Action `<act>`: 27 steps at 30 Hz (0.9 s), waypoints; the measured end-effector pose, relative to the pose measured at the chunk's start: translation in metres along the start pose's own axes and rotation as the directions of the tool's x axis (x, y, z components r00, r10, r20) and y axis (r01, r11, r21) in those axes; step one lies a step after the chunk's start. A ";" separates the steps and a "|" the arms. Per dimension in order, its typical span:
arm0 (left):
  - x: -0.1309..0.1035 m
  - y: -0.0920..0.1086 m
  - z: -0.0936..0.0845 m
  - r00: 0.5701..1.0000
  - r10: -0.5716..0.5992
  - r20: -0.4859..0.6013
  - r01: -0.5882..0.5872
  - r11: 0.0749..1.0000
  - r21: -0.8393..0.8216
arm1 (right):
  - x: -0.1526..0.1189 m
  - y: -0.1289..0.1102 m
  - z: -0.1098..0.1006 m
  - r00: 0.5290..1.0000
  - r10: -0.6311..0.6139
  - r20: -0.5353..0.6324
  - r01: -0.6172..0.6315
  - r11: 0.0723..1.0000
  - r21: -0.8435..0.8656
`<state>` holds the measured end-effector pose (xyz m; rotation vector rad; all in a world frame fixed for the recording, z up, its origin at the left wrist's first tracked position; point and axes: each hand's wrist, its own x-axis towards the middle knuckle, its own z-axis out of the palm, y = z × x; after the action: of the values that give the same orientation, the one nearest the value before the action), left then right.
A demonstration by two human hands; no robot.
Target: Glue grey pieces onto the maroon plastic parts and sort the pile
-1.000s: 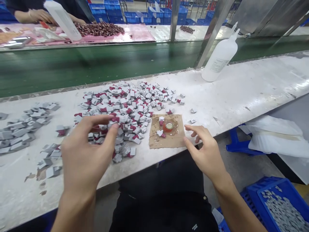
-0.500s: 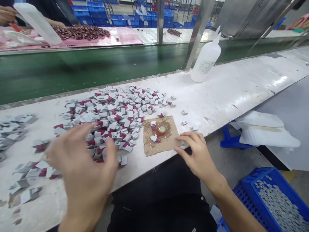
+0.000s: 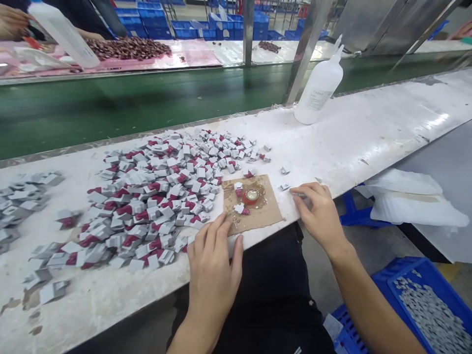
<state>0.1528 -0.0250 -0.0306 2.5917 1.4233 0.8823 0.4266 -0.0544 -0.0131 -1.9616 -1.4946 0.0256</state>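
Note:
A brown cardboard piece (image 3: 258, 220) lies near the table's front edge, wet with clear liquid. On it sit a small round red-rimmed dish (image 3: 251, 196) and two grey-and-maroon plastic parts (image 3: 241, 209). My left hand (image 3: 212, 258) rests at the cardboard's left corner, fingers stretched and thumb apart, holding nothing. Right of the cardboard, my right hand (image 3: 317, 211) has thumb and forefinger closed on a small grey plastic piece (image 3: 300, 195), partly hidden by the fingers. Another loose grey piece (image 3: 284, 187) lies beside those fingertips.
A large heap of grey-and-maroon parts (image 3: 158, 191) spreads left of the cardboard, with grey pieces (image 3: 22, 201) farther left. Behind runs a green conveyor belt (image 3: 147, 101). A white squeeze bottle (image 3: 319, 91) stands by a metal post. A blue crate (image 3: 394, 295) sits low right.
My left hand has come right, from over the heap to the cardboard's left corner. My right hand has shifted right, off the cardboard's edge.

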 end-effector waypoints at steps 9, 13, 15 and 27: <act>0.000 -0.002 0.001 0.999 0.051 -0.013 -0.051 0.999 0.011 | 0.021 -0.002 0.010 0.997 -0.007 0.074 0.000 0.996 0.090; 0.000 -0.007 -0.002 0.994 0.107 -0.012 -0.107 0.994 -0.008 | 0.034 0.004 0.017 0.999 0.008 0.053 -0.011 0.998 0.056; 0.000 -0.009 -0.004 0.989 0.146 0.000 -0.146 0.989 -0.023 | 0.042 0.009 0.018 0.999 0.031 0.028 -0.033 0.998 0.052; 0.004 0.002 0.003 0.983 0.181 0.042 -0.178 0.982 -0.060 | 0.114 0.032 0.035 0.979 -0.095 0.179 0.120 0.984 -0.134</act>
<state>0.1577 -0.0222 -0.0305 2.7123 1.1504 0.8602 0.4796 0.0571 -0.0153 -2.0315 -1.7570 0.0420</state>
